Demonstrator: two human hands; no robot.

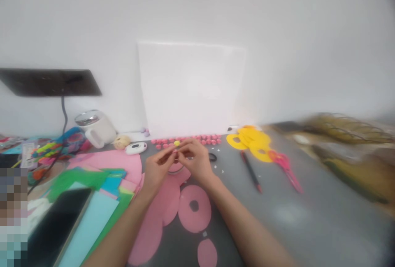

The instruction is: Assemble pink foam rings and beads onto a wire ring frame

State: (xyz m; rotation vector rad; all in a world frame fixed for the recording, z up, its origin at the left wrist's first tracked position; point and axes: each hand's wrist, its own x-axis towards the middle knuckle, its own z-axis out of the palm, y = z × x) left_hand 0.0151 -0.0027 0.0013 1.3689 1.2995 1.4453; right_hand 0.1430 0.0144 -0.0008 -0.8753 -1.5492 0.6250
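Head view: my left hand [158, 167] and right hand [195, 161] meet fingertip to fingertip, pinched narrow on a small yellow bead [177, 143], held just above the row of pink beads [188, 140]. Pink paper discs [194, 208] lie nearer me than that row. Risk, in my judgement: the pinch is slight; the bead could slip and roll among the row.
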